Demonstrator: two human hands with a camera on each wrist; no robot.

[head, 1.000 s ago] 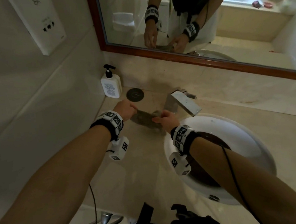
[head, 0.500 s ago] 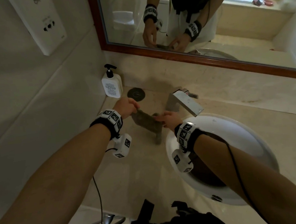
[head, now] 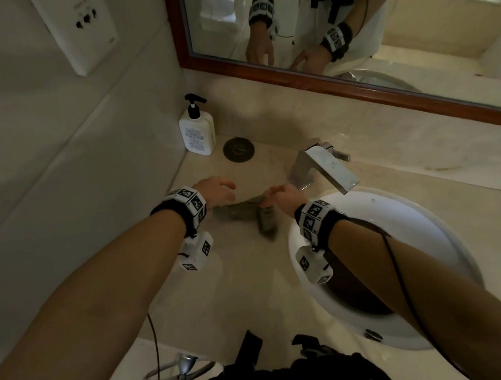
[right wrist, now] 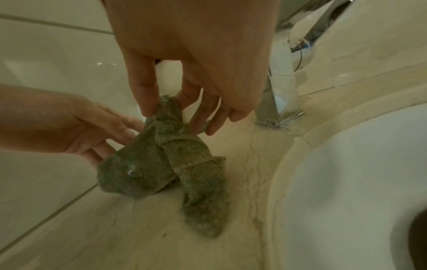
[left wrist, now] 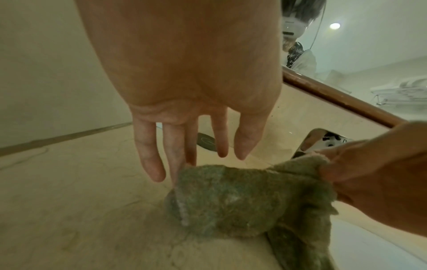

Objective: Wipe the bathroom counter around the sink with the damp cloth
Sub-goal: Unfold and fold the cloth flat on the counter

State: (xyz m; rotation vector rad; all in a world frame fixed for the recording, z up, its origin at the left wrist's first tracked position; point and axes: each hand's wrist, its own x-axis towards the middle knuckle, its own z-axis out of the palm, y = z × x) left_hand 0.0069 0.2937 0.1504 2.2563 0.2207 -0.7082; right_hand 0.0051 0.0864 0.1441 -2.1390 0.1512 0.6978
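The damp grey-green cloth (head: pixel 245 212) (left wrist: pixel 231 197) (right wrist: pixel 157 164) lies bunched on the beige stone counter (head: pixel 237 284), left of the white sink (head: pixel 400 211). My right hand (head: pixel 277 194) (right wrist: pixel 161 102) pinches its upper corner between thumb and forefinger, so that end is lifted a little. My left hand (head: pixel 218 190) (left wrist: pixel 184 155) hovers on the cloth's left side with straight, spread fingers. One fingertip touches the cloth's edge, and the hand holds nothing.
A chrome faucet (head: pixel 327 169) stands just right of my right hand. A white pump bottle (head: pixel 196 130) and a dark round disc (head: pixel 238 149) sit in the back left corner by the tiled wall. A framed mirror (head: pixel 349 24) runs behind. A towel ring (head: pixel 176 374) hangs below the counter's front edge.
My left hand has let go of the cloth and straightened its fingers. The cloth, stretched between both hands before, has sagged onto the counter while my right hand keeps its pinch.
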